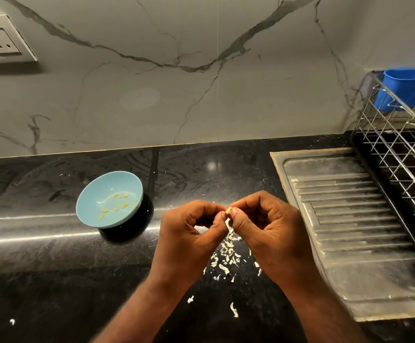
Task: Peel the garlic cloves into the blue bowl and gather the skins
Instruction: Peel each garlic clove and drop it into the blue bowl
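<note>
Both hands meet over the black counter (40,243), fingertips together on one small clove (228,211). The left hand (189,229) pinches it with thumb and curled fingers, and the right hand (268,226) does the same from the other side, so both grips are tight and narrow on that clove. Only a pale sliver of it shows between the thumbs, so I can't tell how much skin is on it.

The bowl (95,194) sits on the counter at about 9 o'clock from the hands, well apart from them and tipped a bit toward the camera. A handful of yellowish peeled cloves (124,205) lie loose inside.

The skins (226,253) are scattered on the counter at 6 o'clock, right under the hands, with a few stray flakes further down towards the wrists.

At 3 o'clock there's a ribbed steel drainboard (350,231). At 2 o'clock is a wire rack (399,149) with a blue tub (409,87) in it. A socket (1,40) is on the marble wall at 10 o'clock.
</note>
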